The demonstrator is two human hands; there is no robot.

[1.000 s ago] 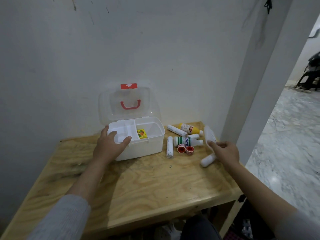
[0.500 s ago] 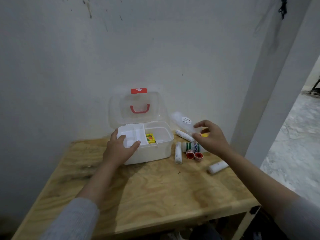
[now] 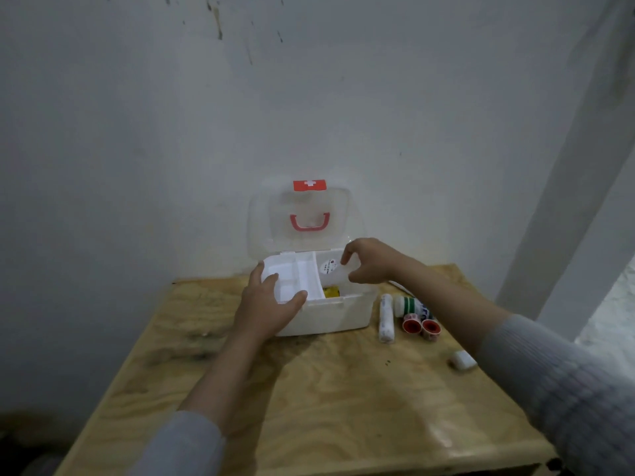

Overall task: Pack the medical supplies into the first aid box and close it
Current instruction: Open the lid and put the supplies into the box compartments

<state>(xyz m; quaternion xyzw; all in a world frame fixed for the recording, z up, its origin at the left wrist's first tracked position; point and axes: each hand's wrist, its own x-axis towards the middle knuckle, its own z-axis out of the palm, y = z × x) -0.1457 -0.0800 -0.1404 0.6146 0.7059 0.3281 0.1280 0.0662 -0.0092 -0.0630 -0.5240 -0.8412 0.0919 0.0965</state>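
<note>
My right hand [image 3: 369,262] pinches a clear packet [image 3: 331,269] over the open first aid box [image 3: 330,312]; my left hand [image 3: 268,307] clamps the box's left front corner. Bandage roll [image 3: 386,317] lies just right of it on the worktop [image 3: 326,389].

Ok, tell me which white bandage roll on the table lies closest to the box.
The long bandage roll lying just right of the first aid box, beside the red-capped tape rolls. The other roll sits apart, nearer the table's right edge.

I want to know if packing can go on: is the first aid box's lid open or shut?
Open. The clear lid stands upright behind the white box, its red handle visible through it.
</note>
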